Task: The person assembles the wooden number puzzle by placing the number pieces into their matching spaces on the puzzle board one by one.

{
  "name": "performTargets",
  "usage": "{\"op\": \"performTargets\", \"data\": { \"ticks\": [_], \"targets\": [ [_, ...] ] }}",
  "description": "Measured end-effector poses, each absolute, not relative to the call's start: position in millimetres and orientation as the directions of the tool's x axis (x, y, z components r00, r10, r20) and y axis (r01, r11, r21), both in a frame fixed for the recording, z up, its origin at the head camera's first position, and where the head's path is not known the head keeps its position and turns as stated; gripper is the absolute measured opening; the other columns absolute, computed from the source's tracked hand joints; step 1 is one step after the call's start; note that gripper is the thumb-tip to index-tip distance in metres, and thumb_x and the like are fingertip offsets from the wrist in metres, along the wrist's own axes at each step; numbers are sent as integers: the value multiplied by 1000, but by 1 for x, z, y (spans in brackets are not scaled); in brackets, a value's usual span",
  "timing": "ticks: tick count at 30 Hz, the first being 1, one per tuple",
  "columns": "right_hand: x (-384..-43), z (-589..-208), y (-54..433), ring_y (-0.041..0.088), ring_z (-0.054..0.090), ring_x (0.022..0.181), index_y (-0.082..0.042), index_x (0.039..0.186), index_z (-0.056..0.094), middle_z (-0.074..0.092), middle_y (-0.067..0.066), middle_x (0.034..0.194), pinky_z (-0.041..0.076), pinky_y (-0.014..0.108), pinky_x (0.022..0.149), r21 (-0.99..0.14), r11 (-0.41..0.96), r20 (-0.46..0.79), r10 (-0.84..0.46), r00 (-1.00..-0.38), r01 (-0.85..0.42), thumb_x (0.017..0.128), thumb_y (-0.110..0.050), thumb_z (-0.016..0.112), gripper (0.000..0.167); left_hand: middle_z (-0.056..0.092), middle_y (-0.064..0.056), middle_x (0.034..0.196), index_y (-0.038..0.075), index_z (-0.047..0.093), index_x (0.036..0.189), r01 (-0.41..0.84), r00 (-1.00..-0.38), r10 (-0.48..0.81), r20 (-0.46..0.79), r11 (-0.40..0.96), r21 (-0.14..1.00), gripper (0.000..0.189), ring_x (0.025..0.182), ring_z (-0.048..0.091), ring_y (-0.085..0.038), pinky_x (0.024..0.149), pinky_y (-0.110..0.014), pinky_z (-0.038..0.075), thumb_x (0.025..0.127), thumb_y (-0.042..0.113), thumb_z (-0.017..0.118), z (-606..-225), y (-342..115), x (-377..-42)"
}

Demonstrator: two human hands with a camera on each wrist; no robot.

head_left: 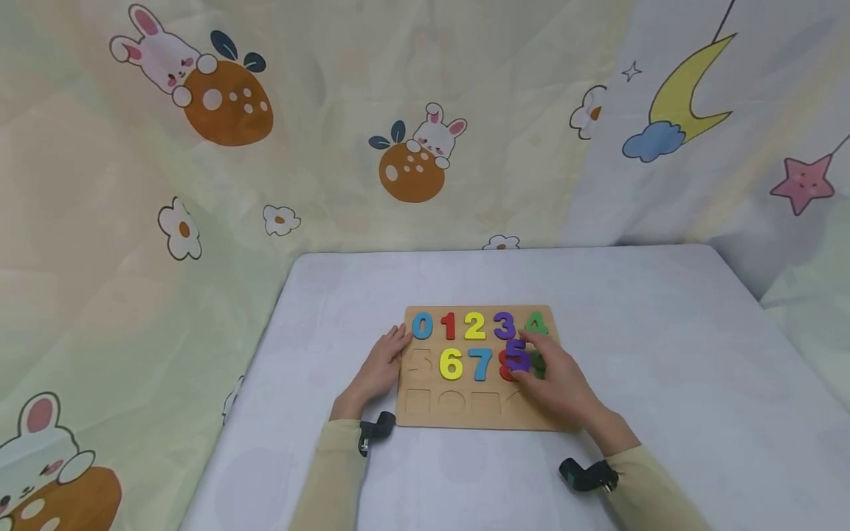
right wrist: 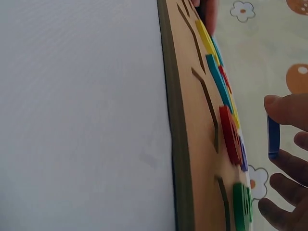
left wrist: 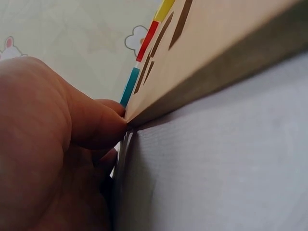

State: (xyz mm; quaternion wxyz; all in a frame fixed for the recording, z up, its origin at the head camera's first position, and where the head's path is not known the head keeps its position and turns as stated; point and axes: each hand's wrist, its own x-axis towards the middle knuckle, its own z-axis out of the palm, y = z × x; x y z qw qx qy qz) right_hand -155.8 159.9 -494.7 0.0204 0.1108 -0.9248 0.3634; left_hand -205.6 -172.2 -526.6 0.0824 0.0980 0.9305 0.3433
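My right hand (head_left: 561, 380) pinches a purple number 5 (head_left: 517, 355) between thumb and fingers, above the wooden number board (head_left: 425, 413). The right wrist view shows this piece (right wrist: 273, 137) edge-on, raised clear of the board. From above it covers part of the red 8 (head_left: 506, 366); a green piece (head_left: 539, 365) beside it is partly hidden by my fingers. At the board's left edge rests my left hand (head_left: 378, 365), its fingertips touching the wood near the blue 0 (head_left: 422, 325). Its thumb (left wrist: 96, 125) presses the board's corner in the left wrist view.
A red 1 (head_left: 448, 326), yellow 2 (head_left: 474, 326), purple 3 (head_left: 505, 325) and green 4 (head_left: 536, 323) stand in the top row. Below are a yellow 6 (head_left: 451, 364), a blue 7 (head_left: 480, 364) and a bare 5-shaped recess (head_left: 420, 360). A white cloth (head_left: 465, 479) lies under the board.
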Motion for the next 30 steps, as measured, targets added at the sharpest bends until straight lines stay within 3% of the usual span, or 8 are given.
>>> {"op": "performTargets", "data": {
  "ticks": [6,12,21,26,30],
  "targets": [
    [-163,-497,144,32,45,133,-12,147,41,49,11,143,42,52,108,-678,696,124,-209,-970,-237,86,-26,77,72,26,2,160,12,44,148,127,-968,236,-83,749,651,46,150,13,-15,123,-35,9,103,7,33,-529,-173,-206],
    [-167,-500,131,27,53,120,-13,147,41,53,9,138,51,46,100,-697,676,113,-227,-967,-240,86,-23,77,72,26,3,160,13,44,148,127,-967,241,-84,740,661,45,150,12,-17,124,-38,10,103,9,34,-528,-173,-205],
    [-178,-508,113,26,56,118,-13,144,44,55,8,136,52,45,98,-696,675,100,-246,-964,-244,84,-22,78,69,26,5,160,13,42,148,119,-969,233,-86,740,662,46,150,13,-17,123,-39,11,103,9,40,-526,-174,-204],
    [-182,-510,98,27,53,125,-11,141,47,58,8,134,46,47,106,-700,662,113,-265,-958,-266,82,-22,81,69,27,3,160,11,41,149,117,-970,228,-81,735,668,48,150,14,-19,123,-42,12,101,7,43,-525,-173,-204],
    [-184,-512,88,27,49,131,-16,145,45,56,5,137,41,48,110,-713,656,80,-275,-958,-247,83,-23,79,71,26,4,160,12,40,149,115,-969,230,-85,733,670,48,150,13,-18,123,-40,11,101,8,43,-527,-173,-205]
  ]
}}
